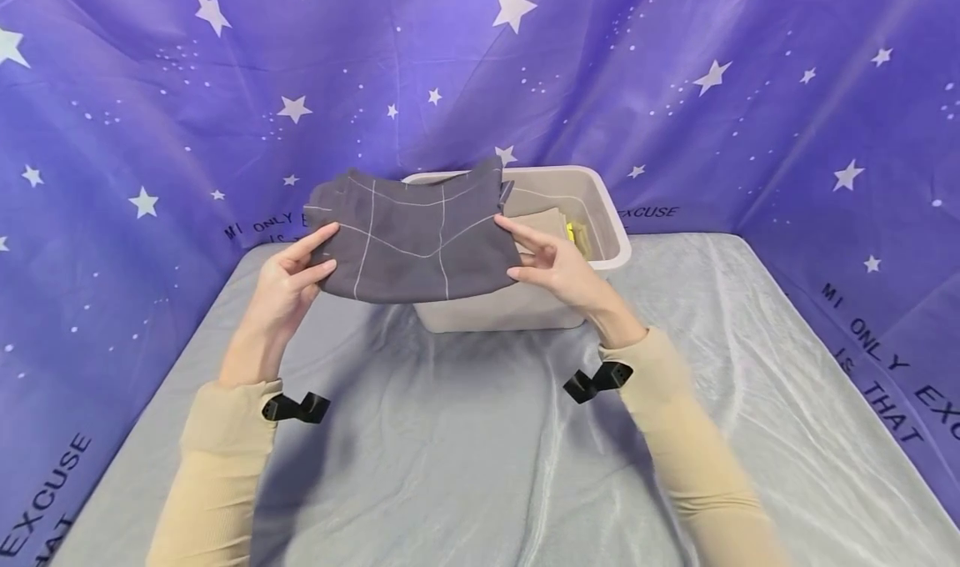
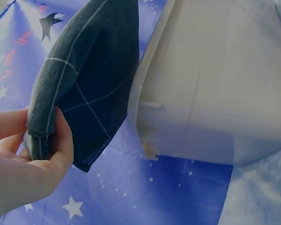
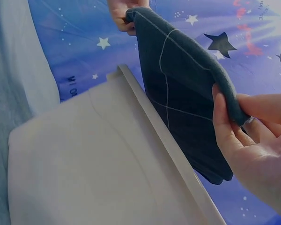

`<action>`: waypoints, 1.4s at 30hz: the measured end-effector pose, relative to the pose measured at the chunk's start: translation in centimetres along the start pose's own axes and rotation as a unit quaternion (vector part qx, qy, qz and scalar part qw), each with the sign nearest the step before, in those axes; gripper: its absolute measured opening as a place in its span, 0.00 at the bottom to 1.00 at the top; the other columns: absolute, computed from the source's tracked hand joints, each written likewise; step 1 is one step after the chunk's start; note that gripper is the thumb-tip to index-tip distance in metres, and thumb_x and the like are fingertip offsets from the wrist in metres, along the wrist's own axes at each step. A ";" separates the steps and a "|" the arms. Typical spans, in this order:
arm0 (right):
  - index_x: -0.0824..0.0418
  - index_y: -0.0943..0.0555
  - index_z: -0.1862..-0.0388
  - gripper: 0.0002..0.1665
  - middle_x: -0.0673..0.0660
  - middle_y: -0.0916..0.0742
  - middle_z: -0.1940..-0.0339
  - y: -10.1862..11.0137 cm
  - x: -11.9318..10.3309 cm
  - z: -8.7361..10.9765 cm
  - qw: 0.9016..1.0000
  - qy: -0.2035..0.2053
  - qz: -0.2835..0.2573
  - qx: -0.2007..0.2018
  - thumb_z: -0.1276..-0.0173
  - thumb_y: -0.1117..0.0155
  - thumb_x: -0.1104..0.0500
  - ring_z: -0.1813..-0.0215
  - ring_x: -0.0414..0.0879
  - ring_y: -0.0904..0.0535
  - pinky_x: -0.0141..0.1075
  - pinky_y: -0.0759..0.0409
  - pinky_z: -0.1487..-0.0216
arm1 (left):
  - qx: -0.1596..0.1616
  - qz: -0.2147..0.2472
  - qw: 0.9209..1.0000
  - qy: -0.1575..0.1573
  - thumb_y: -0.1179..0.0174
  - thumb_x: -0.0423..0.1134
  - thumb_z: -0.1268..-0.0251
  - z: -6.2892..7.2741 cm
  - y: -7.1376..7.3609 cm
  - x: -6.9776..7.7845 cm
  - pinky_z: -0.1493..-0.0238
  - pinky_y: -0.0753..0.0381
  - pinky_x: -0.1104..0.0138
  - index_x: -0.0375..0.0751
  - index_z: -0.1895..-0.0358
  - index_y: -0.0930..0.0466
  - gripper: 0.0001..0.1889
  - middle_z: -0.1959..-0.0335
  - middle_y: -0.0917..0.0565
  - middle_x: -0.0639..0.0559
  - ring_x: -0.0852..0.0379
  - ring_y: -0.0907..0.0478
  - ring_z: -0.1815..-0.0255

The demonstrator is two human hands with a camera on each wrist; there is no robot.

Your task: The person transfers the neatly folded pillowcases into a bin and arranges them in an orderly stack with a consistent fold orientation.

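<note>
A folded dark grey cloth [image 1: 408, 242] with thin white grid lines is held up between both hands, over the near left part of a light grey plastic bin [image 1: 510, 313]. My left hand [image 1: 288, 279] pinches its left end between thumb and fingers. At the other end, my right hand [image 1: 555, 263] grips the cloth the same way. In the left wrist view the cloth [image 2: 91, 79] shows a rounded fold along its edge, and the bin [image 2: 210, 84] stands beside it. The right wrist view has the cloth [image 3: 182, 84] slanting down past the bin's rim [image 3: 159, 131].
Inside the bin lie a folded beige cloth [image 1: 543, 223] and something yellow [image 1: 573, 235]. A grey velvety cover [image 1: 450, 450] spreads over the table. Purple star-printed curtains [image 1: 420, 58] hang behind and on both sides. Each sleeve carries a black wrist mount [image 1: 296, 408].
</note>
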State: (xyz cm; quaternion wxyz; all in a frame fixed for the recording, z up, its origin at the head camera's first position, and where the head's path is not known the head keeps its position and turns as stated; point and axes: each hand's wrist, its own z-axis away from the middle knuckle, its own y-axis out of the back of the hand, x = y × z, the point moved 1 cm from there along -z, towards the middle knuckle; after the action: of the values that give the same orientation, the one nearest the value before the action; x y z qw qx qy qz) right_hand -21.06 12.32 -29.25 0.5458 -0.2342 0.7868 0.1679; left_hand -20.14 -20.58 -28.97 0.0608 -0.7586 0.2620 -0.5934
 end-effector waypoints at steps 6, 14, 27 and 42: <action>0.69 0.45 0.34 0.38 0.58 0.41 0.32 1.1 -0.3 0.5 1.000 0.011 0.008 0.013 0.45 0.49 0.80 0.41 0.48 0.31 0.35 0.30 0.46 | 0.007 -0.005 1.000 0.011 0.57 0.15 0.43 -1.2 -0.8 -0.8 0.52 0.27 0.70 0.37 0.48 0.25 0.23 0.50 0.26 0.47 0.56 0.28 0.50; 0.69 0.44 0.35 0.38 0.57 0.40 0.32 2.5 -0.6 1.2 0.999 0.002 0.012 0.050 0.46 0.49 0.81 0.38 0.49 0.35 0.33 0.29 0.47 | 0.004 -0.014 1.000 0.017 0.56 0.16 0.43 -2.5 -2.0 -1.7 0.52 0.26 0.70 0.38 0.48 0.25 0.23 0.51 0.26 0.47 0.55 0.28 0.50; 0.70 0.44 0.35 0.38 0.60 0.43 0.31 4.8 -1.1 2.4 0.997 0.011 0.003 0.078 0.46 0.51 0.82 0.34 0.45 0.41 0.26 0.27 0.55 | 0.006 -0.047 0.998 0.038 0.52 0.18 0.44 -4.6 -4.2 -2.7 0.56 0.26 0.72 0.37 0.43 0.30 0.24 0.46 0.28 0.45 0.58 0.27 0.51; 0.65 0.43 0.34 0.37 0.56 0.46 0.30 6.8 -1.7 2.6 0.996 -0.026 0.001 0.081 0.44 0.52 0.81 0.30 0.47 0.58 0.22 0.33 0.49 | 0.033 -0.119 0.991 0.058 0.50 0.19 0.45 -6.7 -5.6 -4.0 0.65 0.24 0.76 0.38 0.42 0.31 0.25 0.45 0.29 0.44 0.62 0.25 0.62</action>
State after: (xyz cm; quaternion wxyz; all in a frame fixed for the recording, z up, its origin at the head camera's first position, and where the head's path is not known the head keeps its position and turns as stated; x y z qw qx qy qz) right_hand -22.27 19.61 -28.48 0.5832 -0.1839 0.7835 0.1101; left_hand -25.17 -12.51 -28.24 -0.0003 -0.7466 0.1531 -0.6474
